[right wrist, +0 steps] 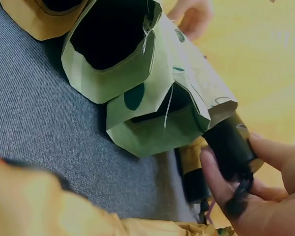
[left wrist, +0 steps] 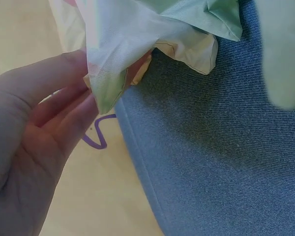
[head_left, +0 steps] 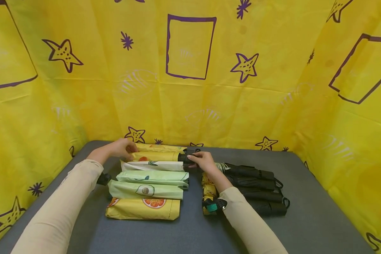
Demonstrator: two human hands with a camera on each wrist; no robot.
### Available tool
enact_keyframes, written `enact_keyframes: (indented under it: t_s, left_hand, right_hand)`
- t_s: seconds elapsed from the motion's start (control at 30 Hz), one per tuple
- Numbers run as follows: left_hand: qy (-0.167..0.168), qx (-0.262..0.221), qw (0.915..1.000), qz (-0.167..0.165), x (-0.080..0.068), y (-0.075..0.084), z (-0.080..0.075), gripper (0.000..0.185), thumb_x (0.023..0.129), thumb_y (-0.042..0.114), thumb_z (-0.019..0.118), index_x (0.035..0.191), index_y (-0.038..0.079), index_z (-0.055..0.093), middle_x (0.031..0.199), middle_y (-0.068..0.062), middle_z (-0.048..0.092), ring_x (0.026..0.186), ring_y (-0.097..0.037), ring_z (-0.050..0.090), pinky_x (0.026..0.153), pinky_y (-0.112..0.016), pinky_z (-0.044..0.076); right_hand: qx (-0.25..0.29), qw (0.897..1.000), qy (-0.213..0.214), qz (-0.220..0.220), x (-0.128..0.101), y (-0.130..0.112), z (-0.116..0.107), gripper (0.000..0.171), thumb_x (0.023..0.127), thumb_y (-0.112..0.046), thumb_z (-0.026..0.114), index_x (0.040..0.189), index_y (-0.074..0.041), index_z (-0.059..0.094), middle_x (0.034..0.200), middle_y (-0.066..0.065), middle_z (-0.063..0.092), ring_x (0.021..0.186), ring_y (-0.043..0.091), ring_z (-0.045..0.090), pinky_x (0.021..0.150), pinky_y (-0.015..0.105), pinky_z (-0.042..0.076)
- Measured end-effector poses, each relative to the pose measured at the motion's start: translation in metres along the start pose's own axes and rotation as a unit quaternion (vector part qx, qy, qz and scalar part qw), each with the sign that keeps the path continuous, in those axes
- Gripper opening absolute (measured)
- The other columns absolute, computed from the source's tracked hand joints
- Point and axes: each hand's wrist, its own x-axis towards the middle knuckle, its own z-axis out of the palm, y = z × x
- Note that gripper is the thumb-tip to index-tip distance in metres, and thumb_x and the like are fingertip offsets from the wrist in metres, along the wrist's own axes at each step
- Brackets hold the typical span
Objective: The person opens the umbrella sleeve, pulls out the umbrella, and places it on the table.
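Observation:
Several folded umbrellas in printed fabric sleeves lie in a row on the left of the table. My left hand (head_left: 122, 148) pinches the closed left end of a yellow umbrella sleeve (head_left: 162, 156) near the back of the row; the left wrist view shows thumb and fingers at a fabric corner (left wrist: 108, 93). At the sleeve's other end, my right hand (head_left: 206, 162) grips a black umbrella handle (right wrist: 228, 147) with a dangling wrist strap (right wrist: 238, 196). A white sleeve (head_left: 169, 166) with a leaf print lies just in front.
Nearer are green sleeves, one with an avocado print (head_left: 165, 191), and a yellow sleeve (head_left: 130, 210) with orange slices. Several black umbrellas (head_left: 270, 208) with yellow fabric (head_left: 209, 192) at their left ends lie right. A yellow patterned cloth (head_left: 190, 102) hangs behind the grey table (head_left: 139, 236).

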Motion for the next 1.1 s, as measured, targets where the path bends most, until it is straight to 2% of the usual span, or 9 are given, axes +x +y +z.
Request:
enact_keyframes:
  t_s: [0.13,0.33,0.47,0.7,0.87,1.1]
  left_hand:
    - [0.0,0.004,1.0,0.001,-0.001,0.003,-0.001,0.027,0.079,0.006,0.078,0.103,-0.002,0.069,0.101,-0.017,0.07,0.091,-0.027,0.067,0.078,-0.039,0.057]
    - [0.007,0.019,0.9997,0.011,0.0,0.007,0.0,0.021,0.077,0.005,0.08,0.096,0.0,0.07,0.094,-0.014,0.07,0.086,-0.024,0.066,0.076,-0.037,0.057]
    - [0.013,0.028,0.9994,0.013,-0.001,0.007,0.002,0.019,0.078,0.006,0.079,0.094,0.0,0.071,0.091,-0.012,0.07,0.083,-0.021,0.065,0.074,-0.037,0.056]
    - [0.025,0.028,0.9991,0.021,-0.006,0.005,0.002,0.017,0.077,0.004,0.079,0.091,-0.001,0.07,0.086,-0.011,0.069,0.079,-0.017,0.063,0.07,-0.031,0.055]
    - [0.035,0.02,0.9987,0.029,-0.006,0.006,0.004,0.015,0.076,0.001,0.078,0.089,-0.001,0.071,0.086,-0.011,0.07,0.078,-0.019,0.066,0.068,-0.03,0.056]
    - [0.039,0.026,0.9981,0.04,-0.004,0.007,0.007,0.013,0.077,0.002,0.078,0.088,0.002,0.071,0.086,-0.01,0.071,0.078,-0.019,0.066,0.068,-0.028,0.055]
  right_hand:
    - [0.053,0.998,-0.004,0.03,-0.001,-0.001,-0.003,0.049,0.094,-0.022,0.066,0.133,0.006,0.055,0.138,0.026,0.052,0.099,0.035,0.071,0.107,0.045,0.046]
    - [0.05,0.997,0.015,0.049,-0.004,0.001,-0.012,0.04,0.093,-0.022,0.067,0.128,-0.004,0.062,0.14,0.018,0.053,0.127,0.034,0.054,0.111,0.051,0.04]
    - [0.038,0.998,0.028,0.042,-0.005,0.002,-0.018,0.041,0.092,-0.024,0.069,0.128,-0.007,0.063,0.142,0.016,0.052,0.135,0.034,0.045,0.112,0.054,0.038]
    - [0.043,0.998,0.029,0.023,-0.008,0.001,-0.032,0.04,0.093,-0.025,0.068,0.128,-0.007,0.063,0.134,0.017,0.058,0.121,0.032,0.057,0.103,0.049,0.048]
    - [0.053,0.998,0.039,0.024,-0.01,0.001,-0.041,0.041,0.093,-0.026,0.067,0.129,-0.007,0.062,0.131,0.015,0.06,0.116,0.028,0.061,0.102,0.046,0.049]
    - [0.118,0.992,0.043,0.027,-0.011,-0.001,-0.048,0.043,0.094,-0.018,0.065,0.132,0.0,0.056,0.133,0.021,0.057,0.099,0.024,0.07,0.1,0.046,0.052]
